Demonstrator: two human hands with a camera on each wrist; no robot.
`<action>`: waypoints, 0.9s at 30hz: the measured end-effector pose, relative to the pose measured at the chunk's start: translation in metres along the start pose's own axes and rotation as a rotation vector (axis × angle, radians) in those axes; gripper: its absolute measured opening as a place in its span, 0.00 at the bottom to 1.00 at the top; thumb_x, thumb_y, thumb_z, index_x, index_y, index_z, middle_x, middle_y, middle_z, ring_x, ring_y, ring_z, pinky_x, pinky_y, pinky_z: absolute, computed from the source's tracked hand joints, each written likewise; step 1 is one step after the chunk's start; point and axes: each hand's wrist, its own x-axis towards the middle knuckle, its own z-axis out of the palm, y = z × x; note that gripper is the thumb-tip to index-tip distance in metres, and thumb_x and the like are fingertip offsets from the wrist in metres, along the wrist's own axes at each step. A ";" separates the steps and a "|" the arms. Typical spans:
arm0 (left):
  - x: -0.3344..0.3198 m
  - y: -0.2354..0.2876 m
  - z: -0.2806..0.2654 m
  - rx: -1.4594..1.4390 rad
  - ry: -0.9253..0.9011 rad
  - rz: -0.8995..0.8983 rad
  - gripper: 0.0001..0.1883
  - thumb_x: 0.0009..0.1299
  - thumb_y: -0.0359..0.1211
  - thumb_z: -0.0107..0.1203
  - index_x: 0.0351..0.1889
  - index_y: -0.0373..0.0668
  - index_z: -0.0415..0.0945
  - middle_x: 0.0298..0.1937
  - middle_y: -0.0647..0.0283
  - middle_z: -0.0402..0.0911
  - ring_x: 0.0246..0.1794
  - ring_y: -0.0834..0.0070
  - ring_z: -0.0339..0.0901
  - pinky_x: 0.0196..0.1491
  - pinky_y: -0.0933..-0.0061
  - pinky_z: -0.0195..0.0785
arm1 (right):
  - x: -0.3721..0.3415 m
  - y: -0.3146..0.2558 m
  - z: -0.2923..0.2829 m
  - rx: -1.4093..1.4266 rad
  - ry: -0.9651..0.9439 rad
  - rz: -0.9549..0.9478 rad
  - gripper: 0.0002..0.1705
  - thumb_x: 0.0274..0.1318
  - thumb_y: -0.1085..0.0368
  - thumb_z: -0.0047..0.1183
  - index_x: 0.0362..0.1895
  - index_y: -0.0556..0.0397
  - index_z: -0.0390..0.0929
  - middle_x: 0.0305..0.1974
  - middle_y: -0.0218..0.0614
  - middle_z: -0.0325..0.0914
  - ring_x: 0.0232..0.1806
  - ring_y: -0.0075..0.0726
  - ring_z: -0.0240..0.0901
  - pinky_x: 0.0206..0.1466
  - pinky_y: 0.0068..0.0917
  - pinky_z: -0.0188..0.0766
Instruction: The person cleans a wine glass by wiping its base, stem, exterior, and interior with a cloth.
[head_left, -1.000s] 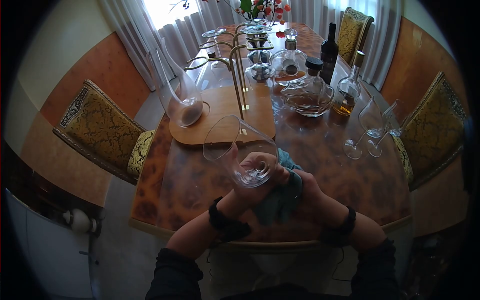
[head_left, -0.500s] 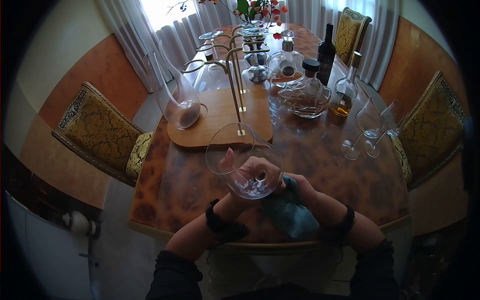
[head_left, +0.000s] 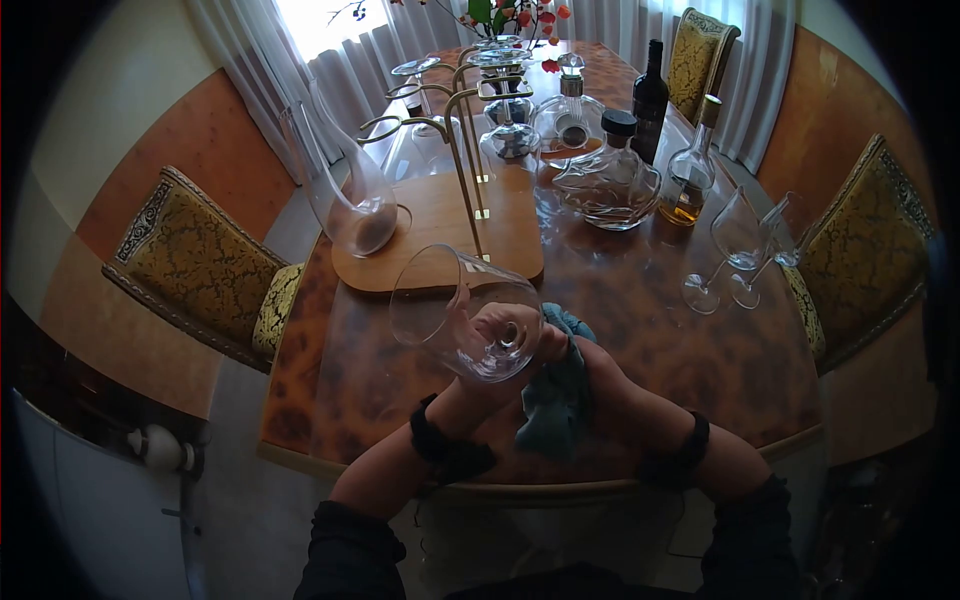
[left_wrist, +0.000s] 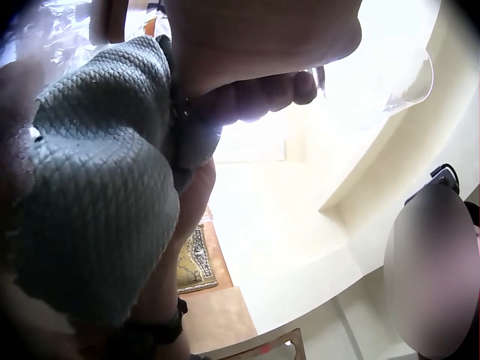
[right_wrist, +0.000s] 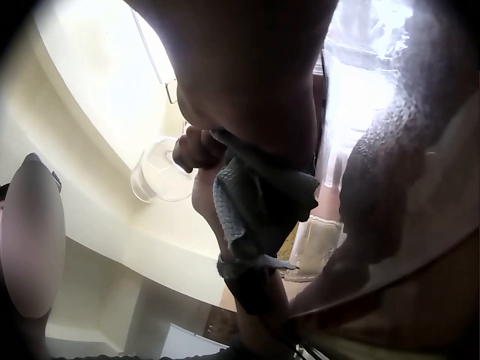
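Where the wine glass (head_left: 425, 310) is: held up before you, above the near end of the table (head_left: 700, 370); its bowl is tilted, the mouth toward the left side of the head view;
Left hand (head_left: 500, 342): your fingers are curled in a grip at the base of the bowl, the thumb raised beside it; part of the hand shows through the clear wall;
Right hand (head_left: 605, 378): your fingers grip the bunched cloth (head_left: 553, 402), just beside the left hand;
Teal cloth: textured, gathered between your two hands, with a loose fold hanging below; you cannot tell how far it wraps the stem, which hands and cloth hide;
Wristbands (head_left: 432, 432): dark, one on each of your wrists;
Wooden stand (head_left: 510, 220): beyond the glass, its brass hooks (head_left: 380, 130) rising from the board; a long-necked decanter (head_left: 372, 228) rests at the board's left side;
Bottles: to the right of the stand you have a clear flask (head_left: 610, 195) with a black cap, a bottle of amber liquid (head_left: 685, 200) and a dark bottle (head_left: 650, 105);
Two stemmed glasses (head_left: 738, 238): close together near the table's right edge.
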 end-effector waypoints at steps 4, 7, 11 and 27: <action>-0.001 -0.001 0.000 0.010 -0.126 0.056 0.37 0.77 0.63 0.19 0.16 0.44 0.51 0.16 0.65 0.47 0.21 0.68 0.46 0.35 0.62 0.47 | -0.001 0.005 0.001 -0.005 0.072 -0.110 0.19 0.73 0.50 0.42 0.49 0.51 0.75 0.39 0.36 0.80 0.39 0.32 0.79 0.40 0.32 0.79; -0.005 -0.003 -0.007 -0.186 -0.119 0.037 0.41 0.77 0.62 0.23 0.16 0.38 0.62 0.16 0.59 0.61 0.23 0.63 0.58 0.38 0.60 0.55 | 0.000 0.007 -0.005 -0.034 0.078 -0.187 0.16 0.74 0.53 0.44 0.50 0.51 0.75 0.40 0.33 0.79 0.41 0.29 0.79 0.43 0.31 0.78; -0.005 -0.003 -0.007 -0.110 -0.068 0.046 0.40 0.77 0.62 0.22 0.15 0.38 0.61 0.16 0.60 0.61 0.23 0.63 0.58 0.38 0.62 0.55 | -0.003 -0.001 0.003 -0.041 0.086 -0.226 0.13 0.74 0.56 0.46 0.49 0.51 0.76 0.41 0.30 0.79 0.42 0.25 0.78 0.46 0.28 0.76; -0.001 -0.008 -0.022 0.112 -0.232 0.057 0.39 0.80 0.62 0.27 0.25 0.36 0.68 0.26 0.60 0.74 0.27 0.71 0.70 0.39 0.73 0.65 | 0.003 -0.018 -0.009 -0.450 0.087 -0.231 0.13 0.71 0.59 0.55 0.47 0.57 0.80 0.38 0.29 0.82 0.39 0.19 0.79 0.42 0.23 0.77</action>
